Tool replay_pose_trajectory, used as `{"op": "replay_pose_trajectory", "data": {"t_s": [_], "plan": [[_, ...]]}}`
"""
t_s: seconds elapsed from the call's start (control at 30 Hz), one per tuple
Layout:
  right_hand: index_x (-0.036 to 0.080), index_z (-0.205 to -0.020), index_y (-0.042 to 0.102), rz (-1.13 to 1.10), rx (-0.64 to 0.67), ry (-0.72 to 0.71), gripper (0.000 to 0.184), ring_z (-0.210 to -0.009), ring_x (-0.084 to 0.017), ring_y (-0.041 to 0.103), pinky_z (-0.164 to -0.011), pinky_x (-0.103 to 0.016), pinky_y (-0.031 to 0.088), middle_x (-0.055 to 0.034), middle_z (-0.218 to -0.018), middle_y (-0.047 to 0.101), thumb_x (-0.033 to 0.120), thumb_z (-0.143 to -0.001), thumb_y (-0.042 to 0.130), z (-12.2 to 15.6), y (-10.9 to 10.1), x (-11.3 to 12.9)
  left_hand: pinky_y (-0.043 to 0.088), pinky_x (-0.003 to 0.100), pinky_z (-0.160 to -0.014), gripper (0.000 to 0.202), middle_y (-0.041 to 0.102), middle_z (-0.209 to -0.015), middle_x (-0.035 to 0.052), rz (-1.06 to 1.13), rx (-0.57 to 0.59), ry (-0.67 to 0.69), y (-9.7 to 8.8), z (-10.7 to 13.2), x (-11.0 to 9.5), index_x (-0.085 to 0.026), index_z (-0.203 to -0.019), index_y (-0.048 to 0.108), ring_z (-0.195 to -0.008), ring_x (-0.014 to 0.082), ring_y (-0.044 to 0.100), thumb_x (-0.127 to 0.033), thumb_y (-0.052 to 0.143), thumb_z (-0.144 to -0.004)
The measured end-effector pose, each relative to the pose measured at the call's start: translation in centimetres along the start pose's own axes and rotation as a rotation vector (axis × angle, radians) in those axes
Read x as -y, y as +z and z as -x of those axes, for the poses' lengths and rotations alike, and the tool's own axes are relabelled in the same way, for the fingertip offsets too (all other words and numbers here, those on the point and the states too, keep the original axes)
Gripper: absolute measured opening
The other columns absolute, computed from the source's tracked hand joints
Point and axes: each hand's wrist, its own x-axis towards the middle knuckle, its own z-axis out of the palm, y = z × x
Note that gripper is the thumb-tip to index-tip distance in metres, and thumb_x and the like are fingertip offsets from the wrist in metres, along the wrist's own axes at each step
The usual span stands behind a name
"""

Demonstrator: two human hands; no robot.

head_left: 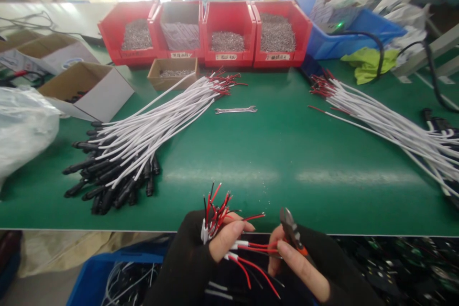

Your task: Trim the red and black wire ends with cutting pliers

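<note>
My left hand (211, 244), in a black fingerless glove, is closed round a bunch of white cables (217, 215) whose red and black wire ends stick up and out to the right. My right hand (304, 263), also gloved, grips small cutting pliers (291, 230) with orange handles, their jaws pointing up beside the red wire ends (258, 247). Both hands are at the near edge of the green table (272, 153).
A large pile of white cables with black connectors (136, 138) lies at the left, another pile (387, 124) at the right. A wrench (235, 110) lies mid-table. Red bins (204, 33) of small parts, cardboard boxes (89, 91) and a blue crate (344, 33) line the back.
</note>
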Motion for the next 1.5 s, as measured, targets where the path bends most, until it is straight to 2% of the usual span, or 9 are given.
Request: {"op": "replay_pose_trajectory", "data": {"t_s": [0.13,0.33,0.43,0.57,0.9,1.1,1.33,1.5], "plan": [[0.021,-0.081,0.069,0.128,0.07,0.001,0.035,-0.057,-0.019,0.072,-0.061,-0.029,0.059,-0.0003,-0.061,0.074,0.044,-0.104,0.055,-0.1,-0.7,-1.1,0.053,0.027,-0.062,0.024,0.078,-0.069,0.0018,-0.074,0.03,-0.006,-0.1,0.0,-0.2,-0.023,-0.075,0.086,-0.066,0.0207,0.071,-0.031,0.067,-0.087],[0.015,-0.095,0.07,0.182,0.108,-0.037,0.025,-0.074,-0.014,0.07,-0.07,-0.031,0.061,-0.0015,-0.088,0.072,0.038,-0.102,0.063,-0.1,-1.5,-1.1,0.056,0.022,-0.065,0.02,0.079,-0.07,-0.0013,-0.057,0.013,0.034,0.1,-0.1,-0.4,-0.025,-0.072,0.085,-0.067,0.0182,0.073,-0.024,0.069,-0.085],[0.015,-0.089,0.069,0.201,0.101,-0.04,0.028,-0.067,-0.013,0.067,-0.065,-0.028,0.059,0.0013,-0.079,0.069,0.039,-0.103,0.062,-0.3,-1.3,-1.9,0.056,0.021,-0.065,0.019,0.079,-0.069,-0.0025,-0.073,-0.02,0.047,0.2,0.0,-0.4,-0.026,-0.072,0.085,-0.067,0.0174,0.073,-0.024,0.07,-0.084],[0.016,-0.078,0.068,0.232,0.083,-0.029,0.033,-0.064,-0.013,0.066,-0.066,-0.028,0.058,0.0029,-0.07,0.068,0.041,-0.1,0.066,-0.9,-0.9,-3.3,0.057,0.02,-0.063,0.018,0.078,-0.067,-0.0031,-0.093,-0.025,0.067,0.2,0.1,-0.3,-0.028,-0.071,0.085,-0.065,0.0171,0.072,-0.024,0.071,-0.083],[0.017,-0.079,0.067,0.23,0.038,0.004,0.035,-0.051,-0.011,0.061,-0.053,-0.024,0.052,0.0039,-0.06,0.065,0.044,-0.1,0.063,-0.5,-0.3,-5.0,0.057,0.021,-0.063,0.019,0.078,-0.068,-0.0026,-0.08,-0.046,0.037,0.4,0.0,-0.4,-0.026,-0.07,0.084,-0.065,0.0171,0.072,-0.025,0.071,-0.084],[0.018,-0.076,0.066,0.227,0.021,-0.004,0.038,-0.058,-0.014,0.065,-0.058,-0.028,0.056,0.0013,-0.064,0.067,0.048,-0.099,0.063,-0.7,-0.3,-4.9,0.056,0.022,-0.063,0.02,0.078,-0.067,-0.0025,-0.069,-0.047,0.041,0.5,0.0,-0.3,-0.026,-0.069,0.083,-0.064,0.0172,0.071,-0.025,0.07,-0.084],[0.018,-0.076,0.065,0.216,0.03,-0.011,0.037,-0.051,-0.013,0.061,-0.051,-0.026,0.052,0.003,-0.058,0.063,0.046,-0.101,0.061,-0.5,-0.4,-4.4,0.056,0.022,-0.062,0.019,0.077,-0.065,-0.003,-0.053,-0.058,0.055,0.3,0.2,-0.3,-0.027,-0.069,0.084,-0.062,0.0163,0.07,-0.023,0.072,-0.082],[0.016,-0.083,0.068,0.208,0.052,-0.023,0.033,-0.061,-0.012,0.065,-0.061,-0.026,0.057,0.0028,-0.071,0.068,0.042,-0.102,0.063,-0.3,-0.8,-3.7,0.055,0.022,-0.06,0.02,0.077,-0.064,-0.0025,-0.02,-0.042,0.048,0.4,0.1,-0.5,-0.025,-0.067,0.083,-0.061,0.017,0.071,-0.022,0.071,-0.083]]}}
